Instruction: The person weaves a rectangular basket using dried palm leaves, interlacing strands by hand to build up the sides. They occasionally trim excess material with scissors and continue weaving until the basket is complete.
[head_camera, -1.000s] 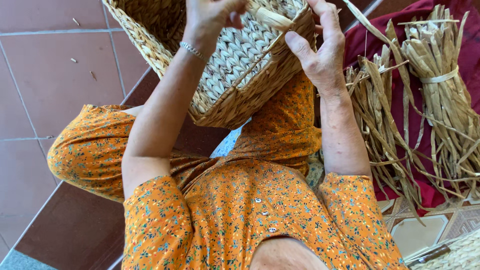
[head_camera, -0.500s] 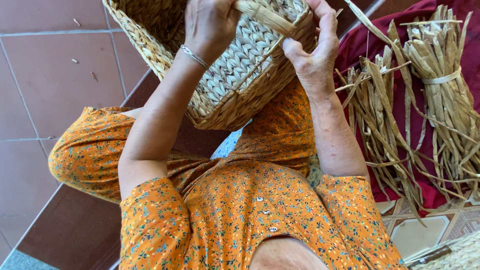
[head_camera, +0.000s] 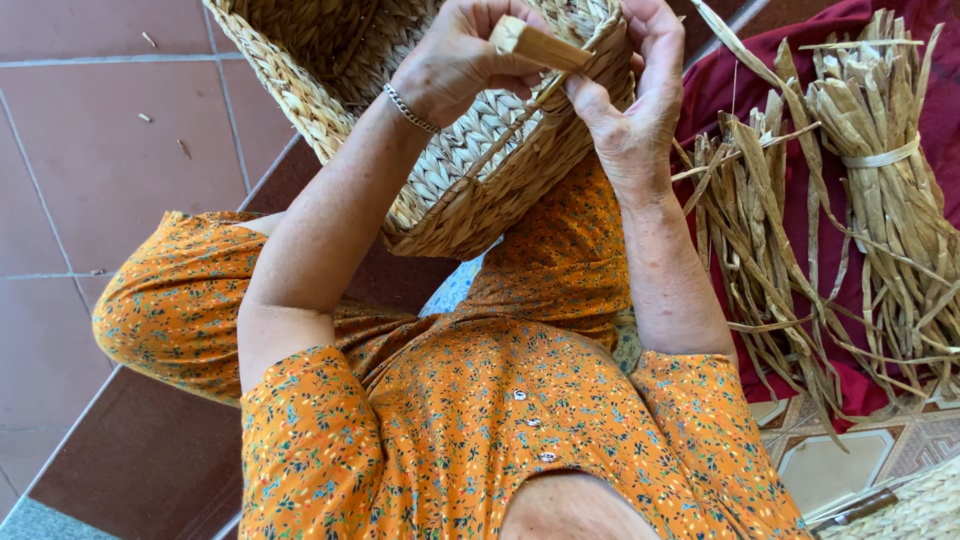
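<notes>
Basket (head_camera: 470, 170) rim: keep strand (head_camera: 535, 45) pinched taut in left hand (head_camera: 455, 60), right hand (head_camera: 630, 110) clasping rim.

The basket (head_camera: 470, 170) is plaited dry straw-coloured fibre, rough and matt; the strip (head_camera: 540, 45) is the same dried leaf, flat and stiff; the bundles (head_camera: 870, 170) are dull, papery, frayed leaves; the cloth (head_camera: 920, 110) is soft dark-red fabric; the bracelet (head_camera: 408, 108) is shiny metal; the floor (head_camera: 90, 150) is smooth matt reddish tile.
</notes>
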